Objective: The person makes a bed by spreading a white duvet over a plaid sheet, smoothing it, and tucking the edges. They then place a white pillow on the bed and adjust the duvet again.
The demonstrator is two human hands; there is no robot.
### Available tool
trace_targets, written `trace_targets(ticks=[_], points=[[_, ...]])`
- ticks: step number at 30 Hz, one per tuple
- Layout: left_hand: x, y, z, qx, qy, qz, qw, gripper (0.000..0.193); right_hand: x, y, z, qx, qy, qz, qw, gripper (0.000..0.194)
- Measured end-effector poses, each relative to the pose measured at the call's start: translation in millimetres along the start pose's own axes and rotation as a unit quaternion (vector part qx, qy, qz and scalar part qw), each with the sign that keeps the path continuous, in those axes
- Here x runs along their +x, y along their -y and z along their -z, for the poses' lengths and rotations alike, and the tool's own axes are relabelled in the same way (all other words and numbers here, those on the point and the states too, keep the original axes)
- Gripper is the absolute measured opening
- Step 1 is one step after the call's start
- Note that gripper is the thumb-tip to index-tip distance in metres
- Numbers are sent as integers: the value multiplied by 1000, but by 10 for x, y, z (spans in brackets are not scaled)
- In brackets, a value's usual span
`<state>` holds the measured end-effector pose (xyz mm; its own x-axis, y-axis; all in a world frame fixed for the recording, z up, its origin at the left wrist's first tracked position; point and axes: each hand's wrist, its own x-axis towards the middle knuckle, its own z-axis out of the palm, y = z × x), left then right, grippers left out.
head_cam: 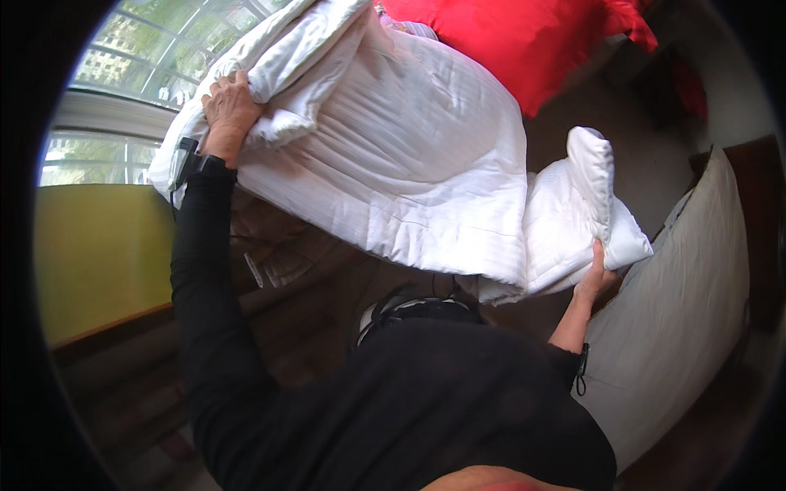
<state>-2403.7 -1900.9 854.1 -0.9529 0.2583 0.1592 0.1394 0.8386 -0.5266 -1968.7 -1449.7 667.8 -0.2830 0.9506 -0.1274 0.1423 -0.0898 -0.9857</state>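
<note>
A large white quilt (pixel 424 147) hangs in folds between my two hands. At the upper left, near the window, my left hand (pixel 230 104) grips a bunched, folded part of it. My right hand (pixel 595 276) is lower at the right, with the thumb on top of a folded corner and the fingers mostly hidden behind the cloth. One padded fold stands up just above that thumb. Black straps with small devices are on both wrists.
Barred windows (pixel 166 55) are at the upper left, above a yellow panel (pixel 101 258). Red bedding (pixel 491 37) lies beyond the quilt. A pale, cloth-covered padded item (pixel 681 307), perhaps a mattress, curves along the right side. Dim, unclear things lie below left.
</note>
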Motion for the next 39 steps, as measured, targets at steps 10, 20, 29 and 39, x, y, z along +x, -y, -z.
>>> trace_targets(ticks=[10,20,29,39], points=[[371,148,-346,-49,46,35,997,50,62,-471,387,90,-122,-198,969,60],[-141,1703,-257,-252,-29,113,961,41,204,575,-117,197,-84,-100,972,62],[-750,1523,625,-270,-89,133,950,37,955,2728,653,405,60,239,880,43],[-277,395,482,-325,-157,33,932,33,780,2885,2257,309,-68,544,777,35]])
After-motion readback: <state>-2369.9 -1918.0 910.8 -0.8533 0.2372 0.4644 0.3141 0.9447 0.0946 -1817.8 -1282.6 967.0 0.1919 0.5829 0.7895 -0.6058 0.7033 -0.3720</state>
